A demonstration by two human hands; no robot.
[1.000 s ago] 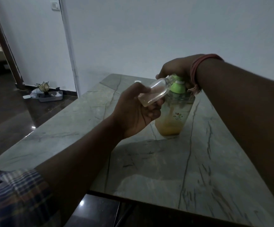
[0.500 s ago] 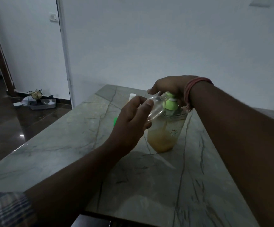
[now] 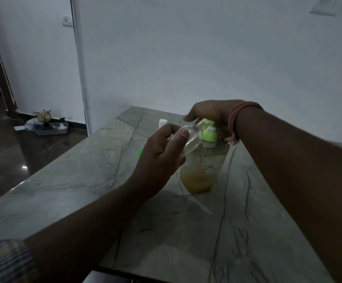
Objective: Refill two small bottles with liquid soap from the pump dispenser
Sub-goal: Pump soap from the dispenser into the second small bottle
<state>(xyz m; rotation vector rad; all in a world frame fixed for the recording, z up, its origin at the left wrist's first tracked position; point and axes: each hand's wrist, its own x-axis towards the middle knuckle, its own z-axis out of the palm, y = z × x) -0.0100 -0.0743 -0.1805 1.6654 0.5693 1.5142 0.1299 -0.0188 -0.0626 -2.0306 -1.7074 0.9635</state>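
A clear pump dispenser (image 3: 201,172) with orange-yellow soap in its lower part and a green pump top (image 3: 208,134) stands on the grey marble table (image 3: 186,231). My right hand (image 3: 208,113) rests on top of the pump head, fingers draped over it. My left hand (image 3: 162,154) grips a small clear bottle (image 3: 189,137), tilted with its mouth up against the green spout. A second small bottle with a white cap (image 3: 162,123) stands behind, mostly hidden by my left hand.
A small green cap (image 3: 140,153) lies on the table left of my left hand. The white wall runs behind the table. On the dark floor at the left sit a grey tray (image 3: 50,129) and a small ornament.
My left hand has turned so its back faces me, still holding the small bottle at the spout. The camera has lifted, so hands and dispenser sit lower in view.
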